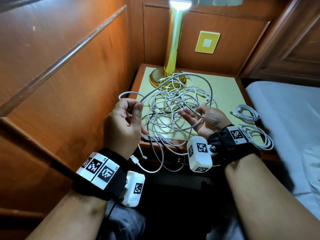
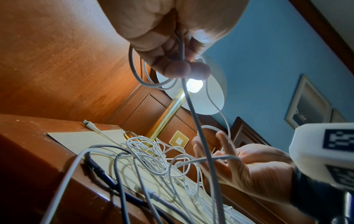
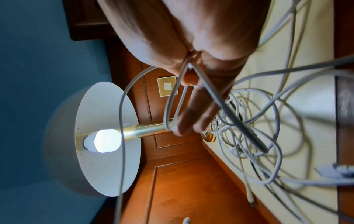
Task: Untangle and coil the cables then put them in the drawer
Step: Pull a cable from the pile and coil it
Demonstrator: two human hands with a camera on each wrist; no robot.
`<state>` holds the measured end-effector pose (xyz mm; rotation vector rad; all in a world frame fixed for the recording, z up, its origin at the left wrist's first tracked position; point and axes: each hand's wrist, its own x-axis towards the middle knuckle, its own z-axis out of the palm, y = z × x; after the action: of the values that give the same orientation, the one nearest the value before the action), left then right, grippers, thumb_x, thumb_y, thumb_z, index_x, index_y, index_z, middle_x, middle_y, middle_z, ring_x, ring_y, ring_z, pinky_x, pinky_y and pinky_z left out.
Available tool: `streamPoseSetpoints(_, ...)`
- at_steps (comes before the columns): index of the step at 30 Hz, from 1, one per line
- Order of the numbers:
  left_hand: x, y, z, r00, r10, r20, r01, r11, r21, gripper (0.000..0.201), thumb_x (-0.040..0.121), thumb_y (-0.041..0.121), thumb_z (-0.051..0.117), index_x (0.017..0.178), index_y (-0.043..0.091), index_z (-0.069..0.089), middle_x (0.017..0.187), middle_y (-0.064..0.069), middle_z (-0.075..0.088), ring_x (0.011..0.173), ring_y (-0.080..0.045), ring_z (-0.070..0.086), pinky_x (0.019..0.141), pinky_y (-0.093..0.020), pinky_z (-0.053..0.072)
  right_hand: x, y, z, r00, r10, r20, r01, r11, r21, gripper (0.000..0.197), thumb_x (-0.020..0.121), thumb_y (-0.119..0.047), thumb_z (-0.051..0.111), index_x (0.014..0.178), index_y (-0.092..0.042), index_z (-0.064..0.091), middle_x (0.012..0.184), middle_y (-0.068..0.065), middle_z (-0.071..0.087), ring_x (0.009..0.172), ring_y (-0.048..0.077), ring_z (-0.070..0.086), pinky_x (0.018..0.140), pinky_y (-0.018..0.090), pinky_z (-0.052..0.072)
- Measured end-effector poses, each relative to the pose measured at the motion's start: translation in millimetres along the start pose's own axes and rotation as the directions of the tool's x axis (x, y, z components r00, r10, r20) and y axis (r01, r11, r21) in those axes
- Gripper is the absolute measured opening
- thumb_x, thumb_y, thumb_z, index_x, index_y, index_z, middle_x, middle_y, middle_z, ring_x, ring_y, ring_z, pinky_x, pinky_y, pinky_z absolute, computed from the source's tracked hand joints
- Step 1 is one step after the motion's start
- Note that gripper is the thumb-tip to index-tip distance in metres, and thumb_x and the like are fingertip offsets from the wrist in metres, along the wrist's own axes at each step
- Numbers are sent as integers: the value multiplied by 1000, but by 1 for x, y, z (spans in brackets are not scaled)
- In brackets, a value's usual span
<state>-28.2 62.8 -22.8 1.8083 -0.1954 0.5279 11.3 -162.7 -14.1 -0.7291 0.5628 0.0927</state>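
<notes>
Two coiled cables (image 1: 249, 115) lie on the desk (image 1: 230, 94); the tangle (image 1: 180, 101) remains. Left hand (image 1: 123, 123) pinches one cable's loop; right hand (image 1: 206, 120), fingers spread, carries strands. Drawer stage pending.

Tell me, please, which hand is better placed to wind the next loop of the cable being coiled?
Probably the right hand: it is palm-up with straight fingers and the gray cable draped across them, while the left hand is occupied pinching the started loops.
</notes>
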Motion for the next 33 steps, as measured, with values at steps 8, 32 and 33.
streamPoseSetpoints(8,-1,9,-1,1000,3,-11,-4,998,-57,20,102,39,54,97,20,59,54,2,61,45,-21,63,51,-42,55,0,-8,-5,978,54,201,-88,983,162,48,107,-39,32,148,-14,35,92,17,72,66,15,74,50,32,59)
streamPoseSetpoints(32,-103,106,-18,921,-387,37,359,809,-465,14,105,15,49,96,9,59,61,4,54,54,-23,71,48,-26,54,-190,63,-79,933,-8,359,337,359,-870,85,67,-50,85,133,-20,41,107,5,69,97,13,70,86,26,52)
streamPoseSetpoints(33,-109,113,-19,917,-396,43,370,810,-455,15,105,15,50,95,8,58,63,-1,54,54,-24,71,47,-26,55,-199,62,-85,933,-101,346,361,262,-895,84,70,-49,85,135,-22,40,108,3,65,98,12,67,88,25,52)
